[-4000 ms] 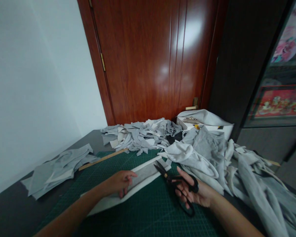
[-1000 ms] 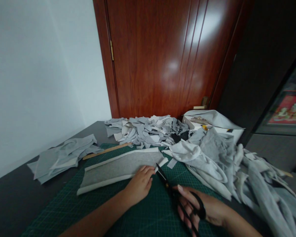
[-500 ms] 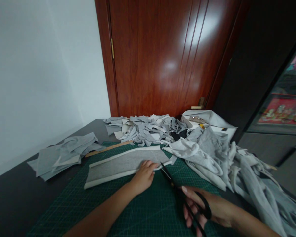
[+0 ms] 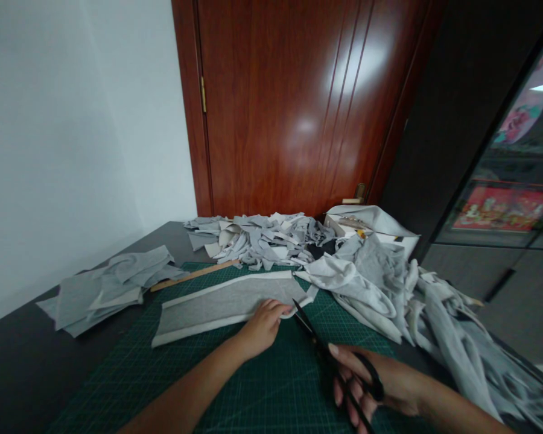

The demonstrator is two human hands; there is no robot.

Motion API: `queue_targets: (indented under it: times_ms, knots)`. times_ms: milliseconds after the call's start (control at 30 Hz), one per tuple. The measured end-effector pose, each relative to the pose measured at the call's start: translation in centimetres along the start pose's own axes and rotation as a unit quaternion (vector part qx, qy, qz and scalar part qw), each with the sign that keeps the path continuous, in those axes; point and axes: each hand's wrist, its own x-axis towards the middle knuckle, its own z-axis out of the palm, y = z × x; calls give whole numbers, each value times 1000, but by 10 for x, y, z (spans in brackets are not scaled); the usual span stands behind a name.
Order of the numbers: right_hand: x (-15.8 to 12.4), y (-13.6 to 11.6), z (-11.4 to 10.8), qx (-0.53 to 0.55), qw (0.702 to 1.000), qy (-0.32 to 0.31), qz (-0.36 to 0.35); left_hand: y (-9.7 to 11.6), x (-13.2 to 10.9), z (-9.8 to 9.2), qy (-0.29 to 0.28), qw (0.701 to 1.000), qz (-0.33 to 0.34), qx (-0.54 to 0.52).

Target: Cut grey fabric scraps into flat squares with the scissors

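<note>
A long grey fabric strip (image 4: 208, 306) with pale, rolled edges lies across the green cutting mat (image 4: 253, 392). My left hand (image 4: 265, 325) pinches its near edge toward the right end. My right hand (image 4: 357, 380) is wrapped round the handles of black scissors (image 4: 317, 343). The blades are parted slightly and point up and left, their tips over the strip's right part, just right of my left fingers. Part of the strip's near edge is hidden behind my left fingers.
Grey fabric pieces (image 4: 104, 292) lie stacked at left beside a wooden ruler (image 4: 194, 275). A heap of scraps (image 4: 262, 238) sits at the back, before the door (image 4: 271, 108). Crumpled grey cloth (image 4: 380, 283) and a white box (image 4: 398, 241) are on the right.
The view has shifted slightly to the right. The scissor blades have parted a little at the strip's near edge. My left hand still pinches the fabric.
</note>
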Motion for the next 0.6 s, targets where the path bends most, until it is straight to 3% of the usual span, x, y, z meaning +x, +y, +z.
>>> queue_targets:
  times_ms: [133, 467, 600]
  knots:
    - [2, 2, 1, -2, 1000, 5, 3, 1, 4, 3, 5, 1000, -21, 11]
    - [2, 2, 1, -9, 1000, 10, 5, 15, -3, -4, -15, 999, 28, -24]
    - [3, 1, 2, -7, 1000, 8, 6, 14, 0, -1, 9, 1000, 4, -6]
